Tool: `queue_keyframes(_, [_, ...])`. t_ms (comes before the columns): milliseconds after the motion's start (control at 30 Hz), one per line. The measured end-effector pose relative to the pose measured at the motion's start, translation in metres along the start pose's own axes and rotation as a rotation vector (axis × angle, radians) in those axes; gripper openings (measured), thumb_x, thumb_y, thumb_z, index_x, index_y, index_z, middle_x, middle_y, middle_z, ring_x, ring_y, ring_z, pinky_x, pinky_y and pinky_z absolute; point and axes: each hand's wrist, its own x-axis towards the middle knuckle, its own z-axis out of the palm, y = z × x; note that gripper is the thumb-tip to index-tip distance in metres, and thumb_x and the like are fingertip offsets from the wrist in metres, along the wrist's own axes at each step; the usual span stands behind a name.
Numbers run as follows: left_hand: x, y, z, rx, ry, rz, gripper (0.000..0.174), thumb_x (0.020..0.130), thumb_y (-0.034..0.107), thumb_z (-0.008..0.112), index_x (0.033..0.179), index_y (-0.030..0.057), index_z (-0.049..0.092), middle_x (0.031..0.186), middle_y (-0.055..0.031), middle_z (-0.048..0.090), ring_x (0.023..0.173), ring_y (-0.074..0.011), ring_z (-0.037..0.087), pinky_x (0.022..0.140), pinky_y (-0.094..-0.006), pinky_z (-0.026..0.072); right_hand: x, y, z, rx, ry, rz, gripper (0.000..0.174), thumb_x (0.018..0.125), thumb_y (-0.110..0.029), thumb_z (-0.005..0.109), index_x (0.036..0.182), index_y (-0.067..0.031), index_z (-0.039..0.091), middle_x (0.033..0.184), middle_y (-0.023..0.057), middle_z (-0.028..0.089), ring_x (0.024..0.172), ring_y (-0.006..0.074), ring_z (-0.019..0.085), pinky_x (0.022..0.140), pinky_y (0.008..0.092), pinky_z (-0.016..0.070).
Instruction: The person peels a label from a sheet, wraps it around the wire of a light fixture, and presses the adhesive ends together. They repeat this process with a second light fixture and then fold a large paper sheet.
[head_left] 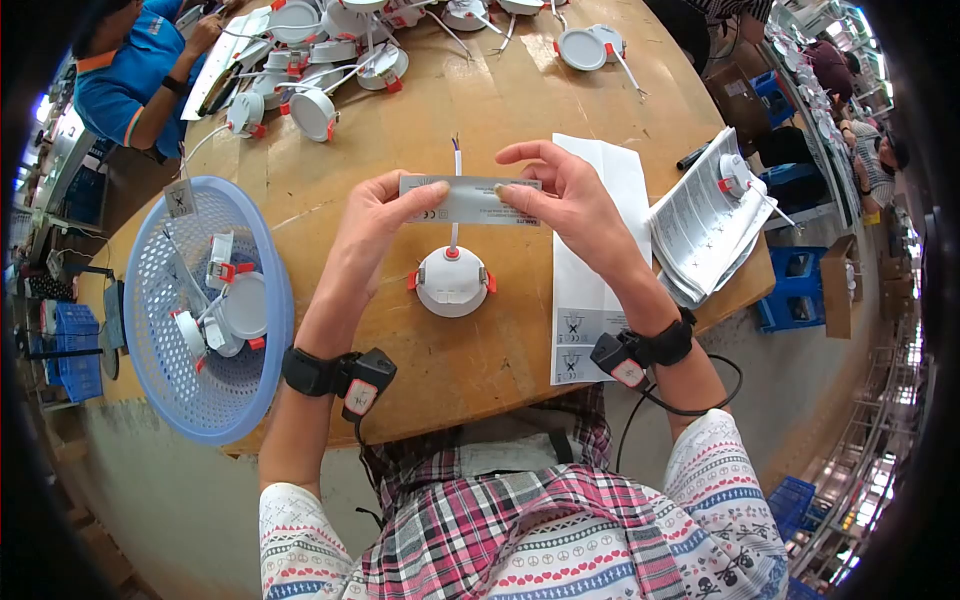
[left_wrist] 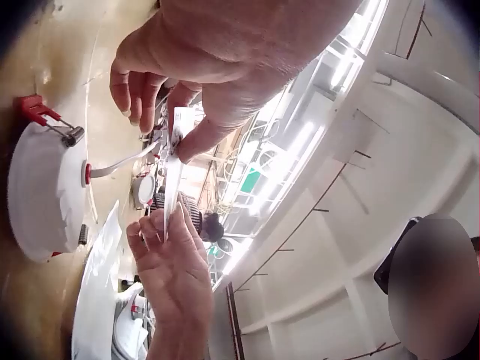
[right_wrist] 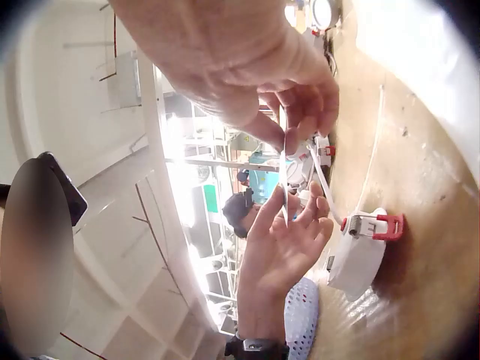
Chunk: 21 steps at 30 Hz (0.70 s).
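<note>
A silver printed label strip [head_left: 470, 203] is stretched level between both hands. My left hand [head_left: 368, 225] pinches its left end, thumb on the printed face. At the opposite end my right hand [head_left: 585, 215] pinches the strip between thumb and fingers, with the index finger raised off it. Just below on the table stands a round white downlight [head_left: 450, 288] with red spring clips at its sides. Its white cable [head_left: 457, 160] runs away from me behind the label, ending in bare coloured wires. Seen edge-on in the right wrist view, the label [right_wrist: 283, 169] is above the tabletop.
A blue perforated basket [head_left: 270, 240] at left holds several downlights. More downlights [head_left: 330, 50] are heaped at the far side. Label backing sheets [head_left: 600, 270] and a plastic-wrapped stack [head_left: 700, 225] lie at right. Another person [head_left: 150, 70] works at the far left.
</note>
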Motion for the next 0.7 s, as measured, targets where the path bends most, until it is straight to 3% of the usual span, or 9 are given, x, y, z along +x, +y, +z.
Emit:
queue_keyframes(233, [0.010, -0.008, -0.001, -0.112, 0.016, -0.066, 0.019, 0.084, 0.019, 0.063, 0.092, 0.0016, 0.063, 0.087, -0.0045, 0.063, 0.080, -0.0091, 0.059, 0.075, -0.0234, 0.0484, 0.009, 0.009, 0.006, -0.019, 0.077, -0.003, 0.035, 0.081, -0.011, 0.062, 0.111, 0.0017, 0.049, 0.071, 0.0039, 0.056, 0.066, 0.0097, 0.054, 0.058, 0.0233, 0.0430])
queue_keyframes(700, [0.018, -0.009, 0.001, -0.125, 0.031, -0.083, 0.021, 0.084, 0.020, 0.063, 0.094, 0.0012, 0.063, 0.088, -0.0051, 0.064, 0.078, -0.0092, 0.061, 0.072, -0.0221, 0.0513, 0.016, 0.022, 0.007, -0.056, 0.130, -0.025, 0.039, 0.080, -0.010, 0.063, 0.113, 0.0035, 0.047, 0.072, 0.0055, 0.059, 0.067, 0.0112, 0.056, 0.062, 0.0243, 0.0458])
